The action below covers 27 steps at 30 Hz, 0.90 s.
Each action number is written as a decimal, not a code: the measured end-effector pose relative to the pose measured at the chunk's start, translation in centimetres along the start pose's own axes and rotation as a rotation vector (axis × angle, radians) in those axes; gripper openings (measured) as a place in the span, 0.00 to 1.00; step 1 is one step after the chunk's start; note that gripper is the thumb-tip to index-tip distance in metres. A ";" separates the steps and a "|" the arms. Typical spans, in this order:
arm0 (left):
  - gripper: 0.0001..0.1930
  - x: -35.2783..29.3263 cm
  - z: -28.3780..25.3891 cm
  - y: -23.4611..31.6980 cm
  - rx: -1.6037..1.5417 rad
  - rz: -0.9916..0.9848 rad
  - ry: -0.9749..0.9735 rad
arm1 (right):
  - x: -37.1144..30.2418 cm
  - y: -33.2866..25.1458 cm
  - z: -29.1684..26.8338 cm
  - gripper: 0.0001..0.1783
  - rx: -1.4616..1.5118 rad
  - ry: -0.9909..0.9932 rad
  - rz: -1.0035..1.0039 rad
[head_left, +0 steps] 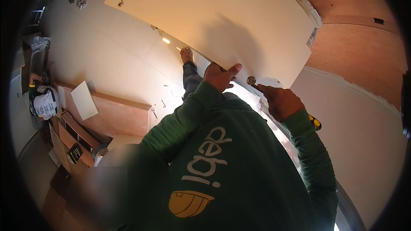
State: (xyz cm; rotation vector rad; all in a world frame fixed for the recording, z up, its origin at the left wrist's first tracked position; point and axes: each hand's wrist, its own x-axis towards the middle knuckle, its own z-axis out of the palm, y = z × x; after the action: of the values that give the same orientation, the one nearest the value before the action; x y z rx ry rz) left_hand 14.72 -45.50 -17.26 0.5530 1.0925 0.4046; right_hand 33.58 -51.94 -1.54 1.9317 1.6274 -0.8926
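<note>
Green top: nearest cam, long-sleeved, w/ white lettering & yellow helmet print; blurred patch beside it at lower L, can't tell what it is
L hand: at near edge of cream board, thumb flat on its face, fingers curled round the edge; grip clamped on board, fingertips hidden
R hand: R of L hand, just off the board's near edge; grip closed on hammer-like tool, fingers wrapped round dark shaft
Hammer-like tool: rounded metal end over the board near its lower R corner, can't tell if touching; yellow & black piece shows past R wrist, prob. its handle end
Cream board: big, flat, spans upper mid; hand shadow on face, small round fitting nr far L corner
Bare foot: on pale floor, just beyond L hand, by board edge; dark trouser leg above it
L side: co-worker in white & dark top, well apart; white sheet tilted vs. brownish wooden box
Upper R: reddish wood panels, rough pale edge
Floor bits: small hardware far L, thin scraps nr box
</note>
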 end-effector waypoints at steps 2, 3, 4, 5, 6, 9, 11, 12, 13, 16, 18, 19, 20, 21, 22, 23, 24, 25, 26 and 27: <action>0.18 -0.2 0.3 0.5 0.033 -0.001 0.040 | 0.2 0.2 -0.1 0.21 -0.019 0.006 0.000; 0.20 -0.4 0.4 0.7 0.066 -0.020 0.048 | 0.5 0.4 0.1 0.21 -0.041 0.022 -0.014; 0.22 -0.6 0.3 1.2 0.103 -0.038 0.053 | 0.7 0.6 0.2 0.21 -0.060 0.040 -0.026; 0.24 -0.7 0.2 1.3 0.140 -0.055 0.058 | 0.9 0.5 0.0 0.21 -0.088 0.037 -0.034; 0.24 -0.6 0.2 1.2 0.129 -0.051 0.065 | 1.1 0.4 -0.4 0.22 -0.116 0.033 -0.042; 0.24 -0.6 0.2 0.8 0.113 -0.041 0.073 | 1.7 -1.0 -1.2 0.23 -0.188 -0.035 0.001; 0.23 -0.8 0.2 1.4 0.135 -0.029 0.073 | 1.9 -1.6 -2.8 0.22 -0.163 -0.091 0.018; 0.23 -0.7 0.3 1.4 0.145 -0.024 0.061 | 2.0 -0.5 -2.0 0.21 -0.064 -0.046 -0.020; 0.23 -0.7 0.3 1.6 0.150 -0.014 0.055 | 2.2 1.5 -0.5 0.20 0.029 0.000 -0.066; 0.23 -0.3 0.0 1.3 0.159 -0.013 0.034 | 1.4 2.3 -0.8 0.17 0.187 0.017 -0.156; 0.23 -0.3 -0.1 1.1 0.153 -0.011 0.028 | 0.8 2.5 -0.8 0.16 0.273 0.056 -0.142; 0.23 -0.3 -0.2 1.2 0.154 -0.009 0.028 | 0.9 2.6 -0.3 0.17 0.257 0.061 -0.152; 0.23 -0.4 -0.2 1.2 0.155 -0.006 0.028 | 1.1 2.9 0.6 0.19 0.240 0.065 -0.162; 0.23 -0.3 -0.1 1.1 0.149 0.001 0.023 | 1.2 3.1 1.1 0.21 0.224 0.069 -0.172; 0.23 -0.2 -0.1 1.0 0.143 0.005 0.023 | 1.2 2.9 1.3 0.19 0.222 0.077 -0.162; 0.23 -0.2 -0.1 0.9 0.136 0.009 0.023 | 1.1 2.5 1.5 0.17 0.219 0.084 -0.152; 0.23 -0.2 -0.1 0.8 0.135 0.020 0.024 | 1.2 2.1 1.6 0.15 0.217 0.091 -0.142; 0.23 -0.3 -0.1 0.9 0.134 0.030 0.025 | 1.1 1.3 1.2 0.15 0.129 0.061 -0.093; 0.23 -0.4 -0.2 0.9 0.135 0.039 0.028 | 1.0 0.3 0.1 0.16 0.044 0.032 -0.044; 0.23 -0.3 -0.3 0.7 0.127 0.040 0.042 | 1.1 -0.3 -0.7 0.16 -0.042 0.002 0.003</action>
State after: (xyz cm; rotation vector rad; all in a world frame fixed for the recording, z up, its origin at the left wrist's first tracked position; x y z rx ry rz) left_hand 14.32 -45.04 -16.66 0.6816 1.1545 0.3847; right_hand 33.51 -50.68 -1.86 1.9071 1.6308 -0.8491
